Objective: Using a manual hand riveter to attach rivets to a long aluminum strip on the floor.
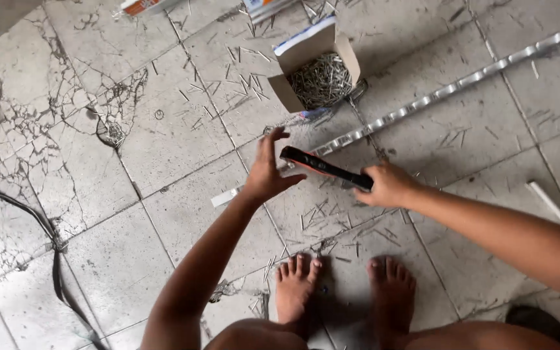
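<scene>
Two bare hands work just above a cracked grey tile floor. The right hand is closed around the near end of a flat black tool with a red edge, which slants up toward ten o'clock. The left hand is spread open, fingers splayed, its palm beside the tool's far tip; whether it touches I cannot tell. Directly under the tool a long ribbed metal strip lies on the floor, running from beneath the left hand out toward two o'clock. At twelve o'clock from the hands sits an open cardboard box, flaps up, full of thin steel nails. Loose nails are strewn over the tiles around the box and between the hands and the person's two bare feet at six o'clock. A dark cable curls across the floor at eight o'clock, well apart, and a pale stick lies at three o'clock beyond the right forearm.
</scene>
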